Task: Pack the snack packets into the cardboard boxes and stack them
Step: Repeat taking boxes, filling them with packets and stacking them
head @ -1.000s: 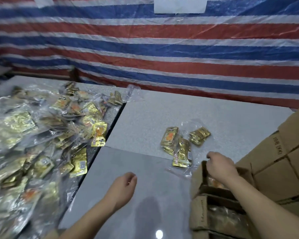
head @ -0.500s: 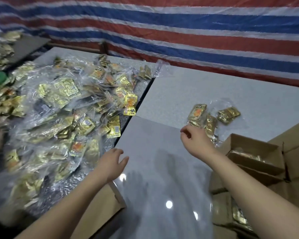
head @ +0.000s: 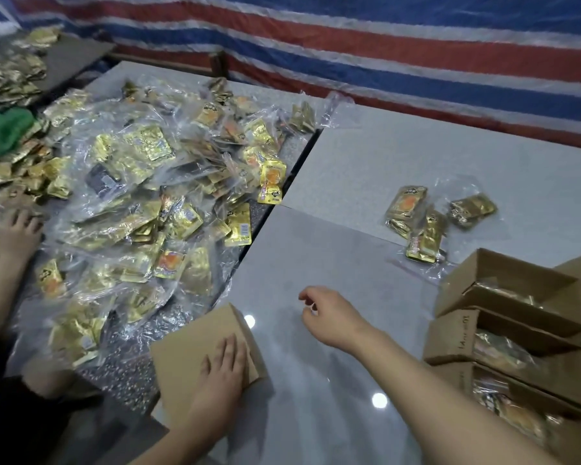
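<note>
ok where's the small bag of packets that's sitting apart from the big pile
In the head view the small bag of packets lies on the grey table, right of the big pile and just behind the open cardboard boxes.

Left hand (head: pixel 224 363): palm down, fingers straight and held together, pointing away from the body. The hand lies flat. The bare left forearm extends from the lower edge of the view, angled up and to the right toward the hand.

Right hand (head: pixel 329 317): raised, back of the hand up, holding nothing. Fingers are loosely curled, thumb and forefinger tips near each other. The bare right forearm enters from the lower right corner and runs diagonally up and to the left.
</note>
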Action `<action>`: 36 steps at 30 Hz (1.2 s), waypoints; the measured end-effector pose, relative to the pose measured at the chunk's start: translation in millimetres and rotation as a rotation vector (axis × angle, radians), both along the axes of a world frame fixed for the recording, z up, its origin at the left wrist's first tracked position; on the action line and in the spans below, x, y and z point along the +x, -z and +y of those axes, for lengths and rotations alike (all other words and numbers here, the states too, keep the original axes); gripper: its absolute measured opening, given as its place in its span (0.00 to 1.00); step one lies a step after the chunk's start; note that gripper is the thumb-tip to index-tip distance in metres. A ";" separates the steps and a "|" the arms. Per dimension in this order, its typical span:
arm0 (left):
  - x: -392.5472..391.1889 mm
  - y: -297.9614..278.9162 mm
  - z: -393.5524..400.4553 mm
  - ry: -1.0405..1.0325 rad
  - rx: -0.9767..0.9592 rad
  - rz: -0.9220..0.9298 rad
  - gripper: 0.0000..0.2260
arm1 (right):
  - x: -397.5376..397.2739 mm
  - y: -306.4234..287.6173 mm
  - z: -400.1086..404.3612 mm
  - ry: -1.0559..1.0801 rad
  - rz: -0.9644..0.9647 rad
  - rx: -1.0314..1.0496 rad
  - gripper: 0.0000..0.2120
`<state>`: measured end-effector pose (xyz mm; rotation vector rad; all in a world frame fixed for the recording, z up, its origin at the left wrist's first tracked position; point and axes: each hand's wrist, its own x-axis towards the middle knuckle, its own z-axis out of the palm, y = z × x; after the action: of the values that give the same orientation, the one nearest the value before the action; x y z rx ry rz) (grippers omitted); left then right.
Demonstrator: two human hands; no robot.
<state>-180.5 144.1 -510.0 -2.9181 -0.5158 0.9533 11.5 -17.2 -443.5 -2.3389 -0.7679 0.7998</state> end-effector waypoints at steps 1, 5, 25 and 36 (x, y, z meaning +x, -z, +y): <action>7.9 -2.0 -0.8 0.027 0.001 -0.015 0.32 | -3.5 0.4 1.5 -0.067 0.014 -0.013 0.21; 53.4 -28.9 -6.6 0.115 -0.178 -0.119 0.28 | -13.5 1.6 -1.4 -0.277 0.001 -0.080 0.38; 232.8 -19.8 -90.4 0.279 -0.452 -0.347 0.14 | 65.0 32.1 -151.8 0.588 0.112 -0.166 0.08; 278.6 -43.1 -118.0 0.187 -0.556 -0.593 0.16 | 76.8 13.0 -151.7 0.689 -0.060 0.027 0.16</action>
<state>98.1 26.2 -466.9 -3.6615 0.0463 0.2022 88.3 -168.9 -456.4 -2.3691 0.0341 0.4073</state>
